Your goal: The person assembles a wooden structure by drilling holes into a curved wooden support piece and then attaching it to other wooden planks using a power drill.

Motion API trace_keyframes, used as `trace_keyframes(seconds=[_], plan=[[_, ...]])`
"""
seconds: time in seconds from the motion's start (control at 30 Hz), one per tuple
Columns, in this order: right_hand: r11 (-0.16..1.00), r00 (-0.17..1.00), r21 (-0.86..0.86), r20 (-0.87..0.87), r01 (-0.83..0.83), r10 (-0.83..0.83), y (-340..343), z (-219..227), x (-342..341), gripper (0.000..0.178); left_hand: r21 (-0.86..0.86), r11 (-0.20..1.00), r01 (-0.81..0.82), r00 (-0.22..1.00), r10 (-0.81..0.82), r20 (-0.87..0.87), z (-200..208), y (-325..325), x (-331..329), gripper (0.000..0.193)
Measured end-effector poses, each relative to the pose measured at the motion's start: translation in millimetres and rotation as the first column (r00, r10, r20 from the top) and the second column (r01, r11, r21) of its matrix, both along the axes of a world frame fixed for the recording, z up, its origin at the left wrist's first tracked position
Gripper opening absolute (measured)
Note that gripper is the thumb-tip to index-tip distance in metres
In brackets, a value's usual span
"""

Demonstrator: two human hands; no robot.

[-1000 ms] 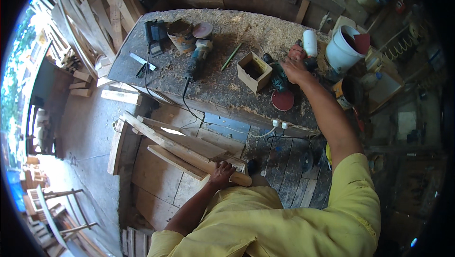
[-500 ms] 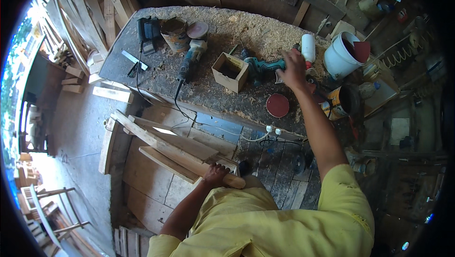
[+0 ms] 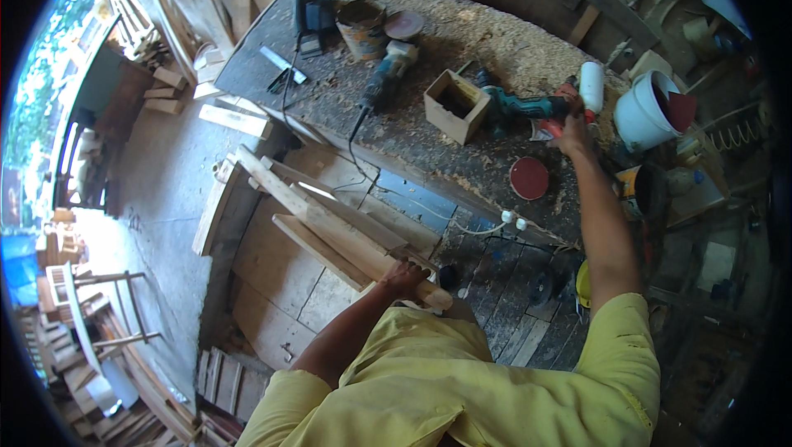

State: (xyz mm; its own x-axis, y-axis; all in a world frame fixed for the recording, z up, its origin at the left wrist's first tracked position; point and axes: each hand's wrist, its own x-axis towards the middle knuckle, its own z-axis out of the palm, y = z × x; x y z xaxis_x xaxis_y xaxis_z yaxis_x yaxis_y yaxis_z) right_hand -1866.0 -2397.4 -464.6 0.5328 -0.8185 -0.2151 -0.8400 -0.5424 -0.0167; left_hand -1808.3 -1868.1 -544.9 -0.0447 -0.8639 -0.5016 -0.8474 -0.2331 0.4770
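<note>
Wooden plank (image 3: 330, 220) slanted across my view below the near edge of the table (image 3: 412, 143), its rounded end close to the person's yellow shirt (image 3: 495, 389). I saw the left hand (image 3: 403, 278) closed over it near that end, fingers wrapped across the top. The right hand (image 3: 573, 135) reached over the table to the handle end of a teal drill (image 3: 528, 106), just beside a white bottle (image 3: 591, 84); with the fingers so small and partly hidden, I could not tell how far they were open or whether they gripped anything. I had an open box (image 3: 450, 119) left of the drill, a red disc (image 3: 529, 178) nearer the table's edge, and a white bucket (image 3: 639, 121) to the right.
</note>
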Motion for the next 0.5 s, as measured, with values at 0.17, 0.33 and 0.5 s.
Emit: trace_keyframes(seconds=[0.17,0.33,0.5], plan=[[0.999,0.996,0.009,-0.079,0.049,-0.048,46.1,64.3,20.6,0.117,-0.119,0.991,-0.062,0.998,0.063,-0.003,-13.6,16.4,0.8,0.085],[0.969,0.932,-0.192,0.296,-0.155,0.207,42.1,67.0,-15.0,0.115,-0.249,0.968,0.033,0.992,-0.001,0.128,-24.3,12.2,-0.9,0.083],[0.982,0.904,-0.189,0.416,-0.023,0.101,63.2,79.1,-31.6,0.109,-0.079,0.996,0.036,0.993,-0.027,0.118,-6.0,-4.9,1.4,0.086]])
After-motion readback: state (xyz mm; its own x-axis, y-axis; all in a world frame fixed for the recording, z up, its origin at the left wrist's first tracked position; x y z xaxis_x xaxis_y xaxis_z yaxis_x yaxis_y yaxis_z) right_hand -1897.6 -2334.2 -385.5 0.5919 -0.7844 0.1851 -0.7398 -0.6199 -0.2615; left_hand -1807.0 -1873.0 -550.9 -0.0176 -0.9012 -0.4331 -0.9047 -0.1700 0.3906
